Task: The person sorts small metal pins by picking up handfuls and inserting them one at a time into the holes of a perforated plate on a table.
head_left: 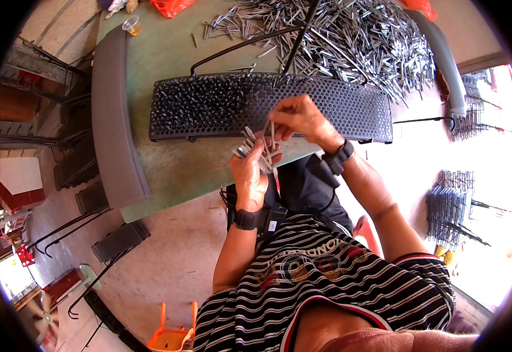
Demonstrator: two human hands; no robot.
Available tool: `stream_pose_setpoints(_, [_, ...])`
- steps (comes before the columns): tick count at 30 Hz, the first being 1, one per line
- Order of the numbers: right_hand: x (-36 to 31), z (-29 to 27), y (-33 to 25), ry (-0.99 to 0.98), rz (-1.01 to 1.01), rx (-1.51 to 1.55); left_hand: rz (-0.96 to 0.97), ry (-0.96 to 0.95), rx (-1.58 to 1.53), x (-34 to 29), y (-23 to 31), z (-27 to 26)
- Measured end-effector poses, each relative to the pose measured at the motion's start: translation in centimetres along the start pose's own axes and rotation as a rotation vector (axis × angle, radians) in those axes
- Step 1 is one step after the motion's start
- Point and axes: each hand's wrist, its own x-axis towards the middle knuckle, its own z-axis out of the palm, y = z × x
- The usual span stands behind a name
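Observation:
My left hand (248,175) is closed round a bundle of slim grey metal pieces (248,142), their ends sticking out past the fingers. Just above and to the right of it, my right hand (304,119) pinches one slim metal piece (272,132) between thumb and fingers. Both hands are at the near edge of a long black perforated rack (350,111). Its left part is filled with many upright metal pieces (200,105); the holes toward the right show bare. Part of the rack's front lies hidden behind my right hand.
A large heap of loose metal pieces (367,47) covers the far right of the green table (174,188). Black bars (250,44) rise behind the rack. A grey padded strip (110,117) runs along the left edge. At the far left stands a clear cup (131,25).

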Motion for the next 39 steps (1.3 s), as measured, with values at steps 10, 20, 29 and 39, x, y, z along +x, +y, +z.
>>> stream_pose_setpoints(10, [0.1,1.2,0.5,0.040,-0.082,-0.179,0.034,0.005,0.095,-0.1,-0.3,-0.3])
stream_pose_setpoints(20, [1.7,2.0,0.7,0.518,-0.481,-0.001,0.107,0.048,0.085,0.0,-0.1,-1.2])
stream_pose_setpoints(29, [3.1,2.2,1.9,0.580,-0.740,-0.494,0.106,0.114,0.030,-0.1,0.3,-1.2])
stream_pose_setpoints(39, [0.1,2.6,0.4,0.209,-0.471,-0.631,0.121,0.071,0.023,-0.4,0.4,-0.8])
